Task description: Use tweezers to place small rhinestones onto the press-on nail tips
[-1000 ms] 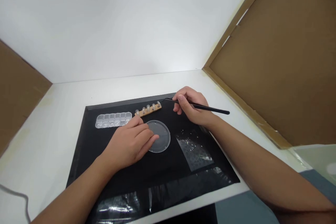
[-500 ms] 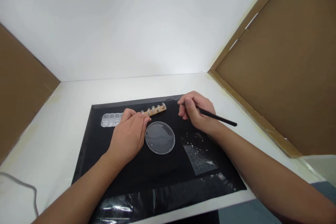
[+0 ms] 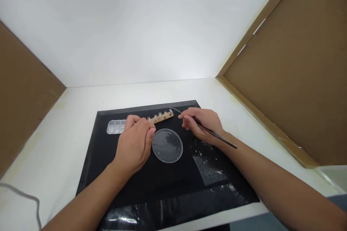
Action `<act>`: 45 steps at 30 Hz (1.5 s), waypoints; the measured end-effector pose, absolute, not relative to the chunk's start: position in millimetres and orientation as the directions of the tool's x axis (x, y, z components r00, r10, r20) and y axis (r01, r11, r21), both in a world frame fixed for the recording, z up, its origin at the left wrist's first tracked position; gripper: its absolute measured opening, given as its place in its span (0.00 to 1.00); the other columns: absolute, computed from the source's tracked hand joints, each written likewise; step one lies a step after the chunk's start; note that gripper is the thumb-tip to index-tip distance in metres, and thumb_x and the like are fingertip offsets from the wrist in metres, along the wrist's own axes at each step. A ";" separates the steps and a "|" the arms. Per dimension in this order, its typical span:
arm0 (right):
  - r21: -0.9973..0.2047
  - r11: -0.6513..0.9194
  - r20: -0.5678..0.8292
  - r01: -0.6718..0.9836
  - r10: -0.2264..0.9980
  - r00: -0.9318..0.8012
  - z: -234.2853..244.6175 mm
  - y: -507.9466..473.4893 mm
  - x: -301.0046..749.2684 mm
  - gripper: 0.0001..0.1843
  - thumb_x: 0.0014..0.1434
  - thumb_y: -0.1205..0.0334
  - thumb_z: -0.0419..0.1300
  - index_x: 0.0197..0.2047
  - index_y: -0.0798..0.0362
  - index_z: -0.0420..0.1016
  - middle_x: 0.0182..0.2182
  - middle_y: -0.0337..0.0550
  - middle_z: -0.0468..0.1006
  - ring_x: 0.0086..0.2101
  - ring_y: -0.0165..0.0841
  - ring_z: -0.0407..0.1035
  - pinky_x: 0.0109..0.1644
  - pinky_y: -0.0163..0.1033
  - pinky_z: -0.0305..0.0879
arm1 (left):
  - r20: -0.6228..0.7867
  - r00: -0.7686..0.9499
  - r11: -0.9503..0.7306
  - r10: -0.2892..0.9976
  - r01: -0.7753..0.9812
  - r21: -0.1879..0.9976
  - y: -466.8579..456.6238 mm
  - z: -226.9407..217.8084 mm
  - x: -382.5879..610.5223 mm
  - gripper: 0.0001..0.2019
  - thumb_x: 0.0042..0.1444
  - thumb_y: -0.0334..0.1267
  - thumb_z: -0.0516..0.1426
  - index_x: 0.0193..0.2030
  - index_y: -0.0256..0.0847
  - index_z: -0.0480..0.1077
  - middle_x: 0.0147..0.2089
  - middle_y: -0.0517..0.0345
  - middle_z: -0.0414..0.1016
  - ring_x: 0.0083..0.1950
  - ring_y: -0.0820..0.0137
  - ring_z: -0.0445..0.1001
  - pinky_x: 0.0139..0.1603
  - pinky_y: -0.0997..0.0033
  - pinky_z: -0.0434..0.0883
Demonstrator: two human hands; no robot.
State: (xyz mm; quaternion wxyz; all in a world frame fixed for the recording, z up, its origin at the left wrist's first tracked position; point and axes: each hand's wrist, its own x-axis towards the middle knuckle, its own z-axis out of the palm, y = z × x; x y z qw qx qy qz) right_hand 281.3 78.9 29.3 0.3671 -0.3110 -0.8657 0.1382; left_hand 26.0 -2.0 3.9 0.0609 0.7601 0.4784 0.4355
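My left hand is closed on the near end of a narrow wooden strip. Several clear nail tips stand in a row along it, set on small round mounts. In my right hand are slim dark tweezers, pinched between thumb and fingers. Their thin curved tip reaches the nail tip at the strip's far right end; whether it touches is too small to tell. Just below the strip lies a round clear dish with a few tiny specks in it.
A clear compartment box sits left of my left hand, partly covered by it. Tiny shiny pieces and a clear sheet lie at right on the black mat. Brown cardboard panels flank the white table; a grey cable runs at left.
My right hand has turned and brought the tweezers' tip left and down to the end of the strip. My left hand keeps its hold. The whole view has shifted slightly.
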 end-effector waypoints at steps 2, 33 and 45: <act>-0.403 0.816 0.552 0.415 0.578 -0.601 30.2 80.1 282.5 0.10 0.76 0.62 0.55 0.46 0.50 0.78 0.27 0.35 0.82 0.23 0.27 0.76 0.30 0.33 0.69 | 0.593 0.156 -0.524 0.790 0.675 0.520 -1.8 3.4 26.1 0.14 0.78 0.39 0.46 0.42 0.43 0.69 0.37 0.56 0.75 0.46 0.60 0.65 0.44 0.60 0.67; -0.535 0.845 0.454 0.014 0.302 -0.838 40.7 58.3 272.7 0.21 0.80 0.58 0.44 0.37 0.53 0.70 0.30 0.42 0.72 0.30 0.32 0.64 0.37 0.36 0.63 | 0.643 0.464 -0.761 0.609 0.570 0.310 3.9 7.6 25.8 0.12 0.70 0.31 0.60 0.57 0.41 0.78 0.53 0.51 0.80 0.53 0.60 0.66 0.57 0.57 0.72; -0.612 0.784 0.461 0.101 0.457 -0.761 43.7 60.6 268.3 0.24 0.81 0.55 0.45 0.40 0.54 0.78 0.33 0.45 0.78 0.35 0.33 0.73 0.42 0.38 0.70 | 0.623 0.307 -0.677 0.719 0.511 0.529 9.0 3.9 27.4 0.09 0.73 0.37 0.59 0.53 0.48 0.81 0.43 0.57 0.85 0.42 0.66 0.76 0.53 0.54 0.68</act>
